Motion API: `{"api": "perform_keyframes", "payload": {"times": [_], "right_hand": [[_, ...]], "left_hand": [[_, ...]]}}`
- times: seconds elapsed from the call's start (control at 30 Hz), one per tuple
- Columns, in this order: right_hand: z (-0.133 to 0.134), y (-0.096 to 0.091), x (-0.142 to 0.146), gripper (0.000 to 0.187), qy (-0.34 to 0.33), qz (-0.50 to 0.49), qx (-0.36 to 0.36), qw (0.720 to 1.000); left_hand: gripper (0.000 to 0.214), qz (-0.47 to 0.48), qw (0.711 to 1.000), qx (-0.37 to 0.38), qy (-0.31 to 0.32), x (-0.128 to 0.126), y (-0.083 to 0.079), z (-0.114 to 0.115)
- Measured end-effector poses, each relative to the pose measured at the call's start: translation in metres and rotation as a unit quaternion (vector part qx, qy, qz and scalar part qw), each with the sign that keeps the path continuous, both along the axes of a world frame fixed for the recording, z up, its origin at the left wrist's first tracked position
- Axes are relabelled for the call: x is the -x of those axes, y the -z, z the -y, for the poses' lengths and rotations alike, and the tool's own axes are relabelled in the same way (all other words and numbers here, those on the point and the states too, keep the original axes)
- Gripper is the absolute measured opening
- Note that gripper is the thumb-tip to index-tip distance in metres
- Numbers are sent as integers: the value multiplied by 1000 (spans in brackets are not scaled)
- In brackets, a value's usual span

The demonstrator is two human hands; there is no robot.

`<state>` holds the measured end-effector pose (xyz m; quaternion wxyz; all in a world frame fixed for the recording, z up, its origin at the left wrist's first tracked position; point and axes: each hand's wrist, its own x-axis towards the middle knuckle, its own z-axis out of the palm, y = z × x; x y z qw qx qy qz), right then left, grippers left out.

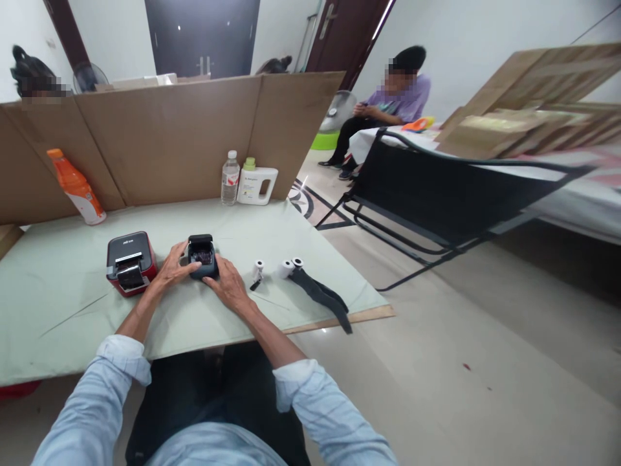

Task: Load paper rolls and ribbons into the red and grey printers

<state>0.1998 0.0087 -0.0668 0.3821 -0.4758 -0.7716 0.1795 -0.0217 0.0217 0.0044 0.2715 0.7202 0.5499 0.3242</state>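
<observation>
A small dark blue-grey label printer (202,254) with its lid raised stands on the pale green table cover (58,304). My left hand (171,269) grips its left side with curled fingers. My right hand (228,282) holds its right and front side. Left of it sits a red and dark printer (130,263), lid open. To the right lie a small white paper roll (259,266) and another white roll (286,268) with a long dark strip (322,294) running out toward the table edge.
An orange drink bottle (76,188) leans at the back left. A clear water bottle (229,178) and a white jug (257,184) stand against the cardboard screen (165,136). A black folding chair (436,194) stands to the right; a person (388,107) sits beyond it.
</observation>
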Motion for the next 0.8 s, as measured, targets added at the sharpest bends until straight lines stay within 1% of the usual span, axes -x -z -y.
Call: {"api": "perform_keyframes", "payload": {"times": [0.07,0.13,0.2,0.23,0.3,0.4,0.47,0.53,0.63,0.73,0.8], "right_hand": [[0,0,0,82,0,6,0,1000],[0,0,0,82,2,10,-1,1000],[0,0,0,80,4,12,-3,1000],[0,0,1,79,4,12,-4,1000],[1,-1,1,78,4,7,-3,1000],[3,-5,2,77,4,-9,4,1000],[4,-8,2,75,3,-21,8,1000],[4,-10,2,74,3,-28,9,1000],[5,-10,3,72,4,-34,8,999],[3,-7,2,69,2,-47,0,999],[-1,-7,1,62,-5,-63,-12,998]], "left_hand": [[109,11,1000,14,18,-2,0,-6],[121,-8,999,21,36,-3,1,-13],[123,-30,998,19,42,-4,3,-17],[121,-35,998,16,42,-4,5,-19],[107,-36,999,7,35,-3,9,-21],[71,-25,1000,-3,8,-3,13,-22],[50,-26,999,-11,-16,-6,12,-24],[36,-41,998,-20,-31,-11,9,-28],[26,-63,996,-30,-55,-18,2,-32],[28,-66,994,-34,-75,-23,-2,-33],[31,-65,994,-29,-78,-24,-3,-33]]}}
